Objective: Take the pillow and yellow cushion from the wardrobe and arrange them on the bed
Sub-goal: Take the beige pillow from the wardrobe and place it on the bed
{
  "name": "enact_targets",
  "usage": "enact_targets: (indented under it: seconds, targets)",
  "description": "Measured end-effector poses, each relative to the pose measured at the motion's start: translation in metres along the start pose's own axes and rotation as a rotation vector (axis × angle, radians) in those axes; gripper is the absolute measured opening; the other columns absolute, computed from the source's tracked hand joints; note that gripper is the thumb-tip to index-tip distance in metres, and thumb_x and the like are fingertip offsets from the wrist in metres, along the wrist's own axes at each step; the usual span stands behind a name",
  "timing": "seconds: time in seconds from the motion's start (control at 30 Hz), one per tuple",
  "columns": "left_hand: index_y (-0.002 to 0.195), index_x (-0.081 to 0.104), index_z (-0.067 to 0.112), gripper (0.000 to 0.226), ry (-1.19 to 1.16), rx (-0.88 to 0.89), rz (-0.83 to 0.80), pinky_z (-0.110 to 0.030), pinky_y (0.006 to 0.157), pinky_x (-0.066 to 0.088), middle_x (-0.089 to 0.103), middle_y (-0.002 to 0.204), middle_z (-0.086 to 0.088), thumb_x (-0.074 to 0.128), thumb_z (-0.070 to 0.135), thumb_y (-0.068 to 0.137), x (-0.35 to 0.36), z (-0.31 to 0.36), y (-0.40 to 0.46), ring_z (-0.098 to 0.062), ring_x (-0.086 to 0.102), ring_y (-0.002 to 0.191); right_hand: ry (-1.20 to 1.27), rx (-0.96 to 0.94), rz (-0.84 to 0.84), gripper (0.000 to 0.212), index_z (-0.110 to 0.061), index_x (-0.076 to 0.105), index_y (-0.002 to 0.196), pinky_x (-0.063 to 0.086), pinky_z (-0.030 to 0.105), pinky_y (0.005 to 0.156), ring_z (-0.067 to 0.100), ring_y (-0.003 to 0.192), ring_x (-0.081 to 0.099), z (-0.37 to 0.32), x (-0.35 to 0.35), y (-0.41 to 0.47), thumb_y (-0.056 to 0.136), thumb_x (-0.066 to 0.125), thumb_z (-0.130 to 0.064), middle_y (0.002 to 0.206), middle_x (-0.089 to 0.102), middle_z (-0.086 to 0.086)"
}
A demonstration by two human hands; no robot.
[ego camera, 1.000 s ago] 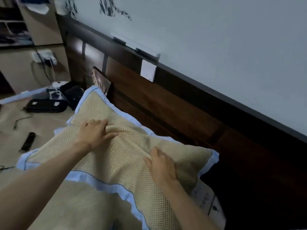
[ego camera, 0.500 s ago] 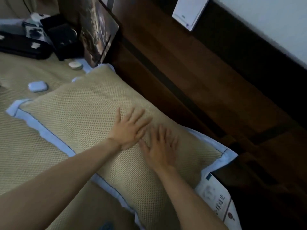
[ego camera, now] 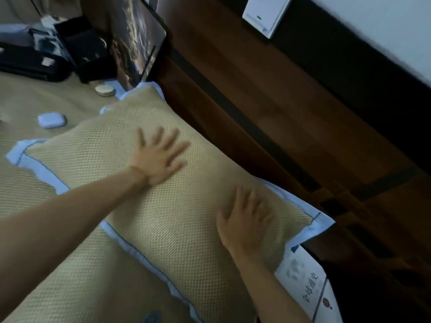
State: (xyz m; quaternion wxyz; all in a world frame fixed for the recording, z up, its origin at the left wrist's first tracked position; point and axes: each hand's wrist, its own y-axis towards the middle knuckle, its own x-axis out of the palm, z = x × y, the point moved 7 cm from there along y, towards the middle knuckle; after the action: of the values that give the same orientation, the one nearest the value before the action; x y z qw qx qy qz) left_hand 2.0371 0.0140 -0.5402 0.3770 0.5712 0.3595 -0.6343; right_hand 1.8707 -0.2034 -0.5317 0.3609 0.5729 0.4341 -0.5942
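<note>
Apart now, both hands, flat and released on the pillow [ego camera: 177, 220].
Left hand [ego camera: 158, 157], right hand [ego camera: 245, 220]; book [ego camera: 307, 287] print blurred; mesh bed [ego camera: 46, 229].

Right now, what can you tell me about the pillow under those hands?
The pillow is tan with a mesh-like woven cover and a pale blue border. It lies flat on the bed, one long edge along the dark wooden headboard. The left hand and the right hand both rest on it, palms down, fingers spread.
</note>
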Motion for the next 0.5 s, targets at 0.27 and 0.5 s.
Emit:
enact_targets:
  seconds: [0.27,0.5]
  targets:
    - [0.153,0.001,0.051,0.062,-0.074,-0.162,0.168,-0.062,0.118,0.003,0.007,0.166,0.012,0.008,0.072,0.095,0.051,-0.169,0.004,-0.016,0.002,0.152,0.091,0.033,0.120,0.086,-0.026,0.001,0.160,-0.004,0.063,0.119,0.026,0.154,0.004,0.064,0.038,0.014,0.092,0.005,-0.079,0.168,0.007,0.005]
    - [0.152,0.014,0.030,0.080,-0.247,-0.554,-0.127,-0.069,0.110,0.017,0.013,0.164,-0.007,0.006,0.076,0.087,0.039,-0.161,-0.041,-0.045,0.015,0.144,0.280,0.330,-0.291,0.101,-0.025,-0.018,0.157,0.011,0.058,0.120,0.030,0.153,0.002,0.099,0.032,-0.022,0.085,0.015,-0.087,0.168,-0.008,0.008]
